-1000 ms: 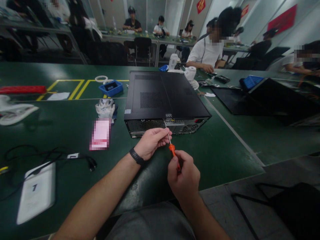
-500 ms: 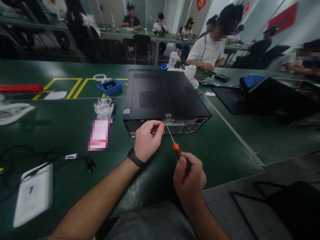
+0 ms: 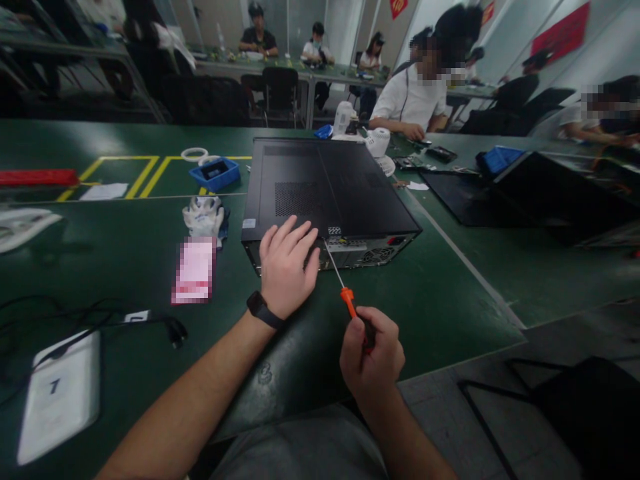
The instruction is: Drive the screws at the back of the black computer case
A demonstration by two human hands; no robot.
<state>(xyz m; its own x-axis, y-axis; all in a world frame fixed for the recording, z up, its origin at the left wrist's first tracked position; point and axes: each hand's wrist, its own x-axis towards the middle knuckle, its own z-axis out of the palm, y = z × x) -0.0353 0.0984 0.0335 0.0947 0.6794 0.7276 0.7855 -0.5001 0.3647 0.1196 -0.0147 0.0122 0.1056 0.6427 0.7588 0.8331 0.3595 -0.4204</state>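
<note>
A black desktop computer case (image 3: pixel 305 160) lies flat on the green table, its back panel (image 3: pixel 350 247) with ports and a fan grille turned toward me. My right hand (image 3: pixel 373 347) grips a screwdriver (image 3: pixel 347 300) with an orange and dark handle. The thin shaft points up and to the left, and its tip meets the case's rear edge near the middle; the screw itself is too small to make out. My left hand (image 3: pixel 290 270), with a black watch on the wrist, rests with fingers stretched over the rear left edge of the case. Part of the back panel is hidden behind it.
White gloves (image 3: pixel 204 215) and a pink packet (image 3: pixel 195 270) lie left of the case, with a blue tray (image 3: pixel 215 175) behind. Black cables (image 3: pixel 170 327) and a white box (image 3: pixel 63 397) are at front left. A co-worker (image 3: pixel 415 100) sits across the table; dark panels (image 3: pixel 465 200) lie right.
My left hand has gone from pinched fingers beside the screwdriver tip to lying spread on the case edge. My right hand keeps the screwdriver at the same spot.
</note>
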